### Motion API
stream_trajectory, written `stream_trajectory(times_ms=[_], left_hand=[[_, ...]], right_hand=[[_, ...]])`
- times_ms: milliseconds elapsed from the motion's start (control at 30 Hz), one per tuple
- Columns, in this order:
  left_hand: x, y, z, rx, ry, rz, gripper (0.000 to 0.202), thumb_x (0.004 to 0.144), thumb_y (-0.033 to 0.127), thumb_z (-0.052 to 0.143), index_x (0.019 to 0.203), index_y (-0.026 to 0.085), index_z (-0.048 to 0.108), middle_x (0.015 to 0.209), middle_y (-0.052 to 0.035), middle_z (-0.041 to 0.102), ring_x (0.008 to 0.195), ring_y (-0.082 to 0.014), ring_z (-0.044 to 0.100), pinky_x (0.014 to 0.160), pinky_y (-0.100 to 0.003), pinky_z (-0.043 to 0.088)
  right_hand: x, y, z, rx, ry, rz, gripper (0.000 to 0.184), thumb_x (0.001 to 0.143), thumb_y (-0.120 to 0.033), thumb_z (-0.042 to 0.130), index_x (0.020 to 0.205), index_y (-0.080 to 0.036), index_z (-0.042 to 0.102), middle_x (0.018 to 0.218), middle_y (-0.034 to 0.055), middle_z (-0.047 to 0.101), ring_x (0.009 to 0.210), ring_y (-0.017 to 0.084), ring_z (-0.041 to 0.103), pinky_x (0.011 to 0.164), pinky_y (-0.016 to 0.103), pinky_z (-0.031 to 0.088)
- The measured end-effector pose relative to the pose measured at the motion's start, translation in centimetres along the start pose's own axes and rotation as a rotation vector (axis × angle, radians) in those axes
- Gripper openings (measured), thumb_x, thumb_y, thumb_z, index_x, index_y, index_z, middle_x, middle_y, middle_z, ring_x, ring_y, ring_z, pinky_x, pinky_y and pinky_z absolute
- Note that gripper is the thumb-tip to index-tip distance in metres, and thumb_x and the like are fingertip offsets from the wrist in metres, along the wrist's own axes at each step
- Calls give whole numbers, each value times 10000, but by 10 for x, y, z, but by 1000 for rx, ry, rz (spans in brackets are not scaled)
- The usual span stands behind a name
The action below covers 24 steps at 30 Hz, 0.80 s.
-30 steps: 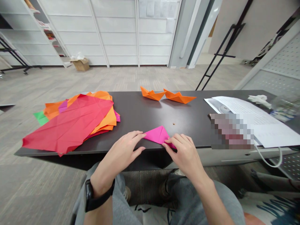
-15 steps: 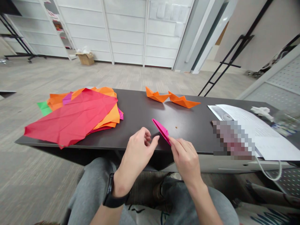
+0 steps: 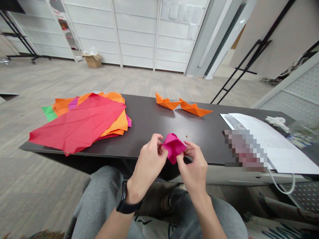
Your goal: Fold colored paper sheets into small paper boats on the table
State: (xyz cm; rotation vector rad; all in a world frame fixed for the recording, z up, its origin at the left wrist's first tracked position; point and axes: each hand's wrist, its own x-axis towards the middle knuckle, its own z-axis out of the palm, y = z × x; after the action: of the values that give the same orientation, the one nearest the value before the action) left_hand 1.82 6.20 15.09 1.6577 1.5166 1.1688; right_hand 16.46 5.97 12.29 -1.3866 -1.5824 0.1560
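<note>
A folded pink paper (image 3: 173, 147) is held up just above the near edge of the dark table (image 3: 149, 122), spread open into a pocket shape. My left hand (image 3: 149, 162), with a black watch on its wrist, pinches the paper's left side. My right hand (image 3: 193, 166) pinches its right side. Two finished orange paper boats (image 3: 167, 102) (image 3: 195, 108) sit at the table's far edge, beyond my hands.
A loose stack of coloured sheets (image 3: 82, 121), red on top with orange, pink and green below, overhangs the table's left end. White printed papers (image 3: 269, 139) and a blurred-out object (image 3: 245, 149) lie at the right. A cardboard box (image 3: 92, 59) stands on the floor far back.
The pink paper lay flat on the table, was lifted edge-on by my right hand, and is now held by both hands and pulled open. The camera view shifted slightly.
</note>
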Motion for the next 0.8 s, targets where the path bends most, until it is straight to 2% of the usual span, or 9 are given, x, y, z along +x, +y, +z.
stream_trajectory(times_ms=[100,167,233,300,400,500,633,800], left_hand=[[1,0,0,100,11,67,190,857,125,533,1014,234,528,799,11,646,691,-159,640,674,-280,504],[3,-2,0,165,59,80,136,873,139,532,973,231,538,813,1,646,712,-168,641,683,-288,508],[4,-6,-1,233,106,81,122,875,118,519,919,229,544,834,-8,643,743,-175,643,704,-297,514],[7,-11,-3,292,93,91,155,867,80,502,878,227,552,843,-10,635,764,-179,642,729,-304,520],[11,-17,-9,340,31,115,205,859,40,481,885,217,581,877,-20,632,802,-188,648,759,-318,536],[14,-22,-14,321,-30,217,313,863,-11,437,990,205,624,1017,-47,651,938,-195,657,853,-327,548],[16,-31,-23,282,-192,398,373,911,2,415,1089,202,675,1154,-54,689,1051,-178,661,962,-322,538],[14,-40,-37,401,-364,483,425,918,46,444,1248,209,657,1388,-62,633,1295,-180,578,1132,-364,437]], right_hand=[[10,-2,3,-3,-109,16,234,893,-212,557,1105,-207,656,968,76,696,773,205,680,703,342,582],[15,-4,6,16,-176,-1,215,928,-223,515,1059,-204,683,926,73,721,759,207,682,713,339,572],[17,-3,10,-4,-172,-8,219,932,-215,492,979,-196,705,883,78,732,771,222,687,734,355,567],[18,1,13,-43,-133,-10,225,910,-186,491,927,-188,715,918,98,739,830,245,698,777,389,569],[18,11,16,-12,-147,-37,322,885,-116,465,1069,-181,721,1096,119,747,998,261,708,898,440,568],[16,22,15,43,-283,-148,448,905,-66,405,1206,-214,702,1260,89,711,1163,230,671,1031,454,528],[15,31,8,36,-426,-275,476,931,-51,390,1259,-226,687,1326,71,675,1241,207,629,1088,447,503],[15,27,-2,-35,-523,-395,535,881,-15,416,1336,-199,632,1378,63,636,1327,211,556,1122,447,475]])
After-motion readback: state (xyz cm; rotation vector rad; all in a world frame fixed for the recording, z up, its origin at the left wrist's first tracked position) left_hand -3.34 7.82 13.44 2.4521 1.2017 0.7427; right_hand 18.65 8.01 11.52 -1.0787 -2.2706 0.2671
